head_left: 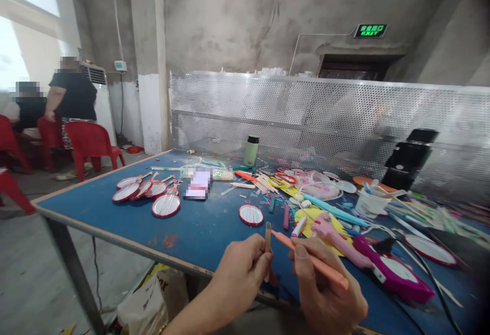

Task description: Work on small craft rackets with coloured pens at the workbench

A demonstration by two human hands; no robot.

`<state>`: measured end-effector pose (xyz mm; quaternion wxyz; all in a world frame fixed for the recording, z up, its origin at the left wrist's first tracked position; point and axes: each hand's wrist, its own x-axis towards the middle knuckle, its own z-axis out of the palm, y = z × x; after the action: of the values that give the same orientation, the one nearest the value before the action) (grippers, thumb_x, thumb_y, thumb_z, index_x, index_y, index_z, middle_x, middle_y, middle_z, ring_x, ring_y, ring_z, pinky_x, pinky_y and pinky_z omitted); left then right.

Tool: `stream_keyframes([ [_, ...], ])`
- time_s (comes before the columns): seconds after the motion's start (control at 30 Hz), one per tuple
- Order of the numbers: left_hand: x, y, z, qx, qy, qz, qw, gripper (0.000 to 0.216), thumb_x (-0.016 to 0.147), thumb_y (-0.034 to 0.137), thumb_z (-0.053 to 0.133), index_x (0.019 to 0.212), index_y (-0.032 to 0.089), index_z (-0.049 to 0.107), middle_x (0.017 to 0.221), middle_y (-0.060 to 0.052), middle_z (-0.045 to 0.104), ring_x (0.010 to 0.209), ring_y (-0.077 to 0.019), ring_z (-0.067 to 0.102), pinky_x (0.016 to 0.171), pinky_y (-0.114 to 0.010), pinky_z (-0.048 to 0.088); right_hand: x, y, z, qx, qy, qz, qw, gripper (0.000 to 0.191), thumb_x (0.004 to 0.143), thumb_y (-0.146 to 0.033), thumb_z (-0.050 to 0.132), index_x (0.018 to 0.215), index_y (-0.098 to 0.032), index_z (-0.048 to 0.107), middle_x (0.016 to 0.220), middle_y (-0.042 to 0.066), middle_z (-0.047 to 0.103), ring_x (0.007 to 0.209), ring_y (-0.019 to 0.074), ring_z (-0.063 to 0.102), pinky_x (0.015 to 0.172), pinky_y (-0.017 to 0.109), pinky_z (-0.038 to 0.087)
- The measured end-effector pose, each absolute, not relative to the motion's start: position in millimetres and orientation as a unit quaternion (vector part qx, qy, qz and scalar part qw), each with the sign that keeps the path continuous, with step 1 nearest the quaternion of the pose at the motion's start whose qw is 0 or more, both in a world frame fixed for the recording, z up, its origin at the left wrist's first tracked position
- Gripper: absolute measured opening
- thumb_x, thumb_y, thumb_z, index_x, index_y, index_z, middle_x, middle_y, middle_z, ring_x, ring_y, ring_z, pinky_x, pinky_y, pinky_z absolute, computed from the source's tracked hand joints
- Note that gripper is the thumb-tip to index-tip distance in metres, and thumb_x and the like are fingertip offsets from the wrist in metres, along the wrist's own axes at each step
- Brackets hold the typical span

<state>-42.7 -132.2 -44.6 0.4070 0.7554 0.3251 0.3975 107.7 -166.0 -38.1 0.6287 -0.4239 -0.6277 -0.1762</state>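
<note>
Pinching a flat wooden stick (267, 245) btwn thumb & curled fingers, the left hand (245, 268) is closed at lower ctr, holding it upright, prob. so the top end is clear of the fingers. Just R of it, the right hand (327, 284) is closed pen-style around an orange pen-like tool (325, 268), presumably for fine control; tip is at the stick's top, contact can't be told. Pink glue gun (340, 240) lies R on the tabletop (214, 228), prob. for easy reach. Red-rimmed discs (166, 206) cluster mid-left, maybe for elbow room.
</note>
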Motion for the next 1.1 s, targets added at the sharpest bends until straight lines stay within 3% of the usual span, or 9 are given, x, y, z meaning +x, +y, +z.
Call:
stream_keyframes([
  [1.1,-42.5,-133.0,-39.9,0.749,0.324,0.397,0.42,0.019,0.095,0.03,0.046,0.08,0.02,0.055,0.069,-0.002,0.071,0.063,-0.0153,0.064,0.062,-0.023,0.043,106.9,-163.9,-35.8,-0.397,-0.66,-0.182,0.612,0.011,0.088,-0.015,0.06,0.089,-0.023,0.068,0.073,-0.002,0.071,0.057,0.0107,0.067,0.058,0.018,0.054],
])
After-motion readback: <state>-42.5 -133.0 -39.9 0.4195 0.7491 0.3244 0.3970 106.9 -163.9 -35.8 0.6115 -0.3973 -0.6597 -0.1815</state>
